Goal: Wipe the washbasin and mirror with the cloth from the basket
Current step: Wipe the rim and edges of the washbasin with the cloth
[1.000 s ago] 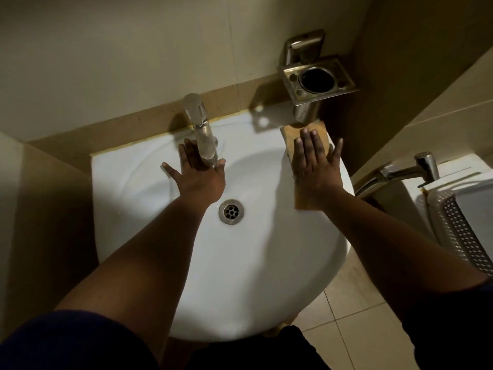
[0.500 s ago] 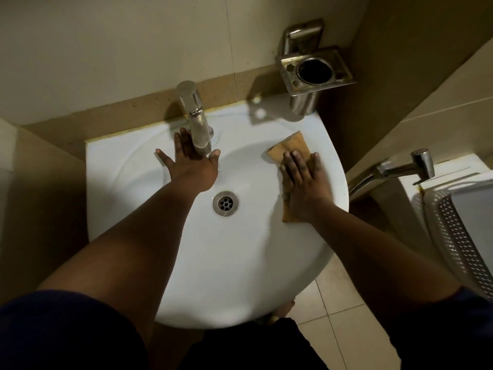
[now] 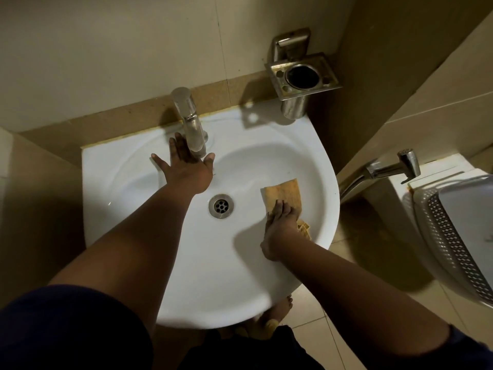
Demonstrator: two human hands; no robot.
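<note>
The cloth (image 3: 284,193) looks light and limp; the right hand (image 3: 280,225) presses it flat-fingered against the washbasin (image 3: 186,263). Pressing its middle should stop bunching; the left hand (image 3: 186,169) rests spread, holding nothing.

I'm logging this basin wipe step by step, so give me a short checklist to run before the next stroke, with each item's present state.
1. Cloth under right hand: ok, fingers press it flat.
2. Cloth lying on washbasin bowl: ok, on the right inner wall.
3. Left hand clear of the cloth: ok, open by the tap.
4. Drain uncovered: ok.
5. Water running: cannot tell.
6. Mirror wiped: cannot tell, not in view.
</note>
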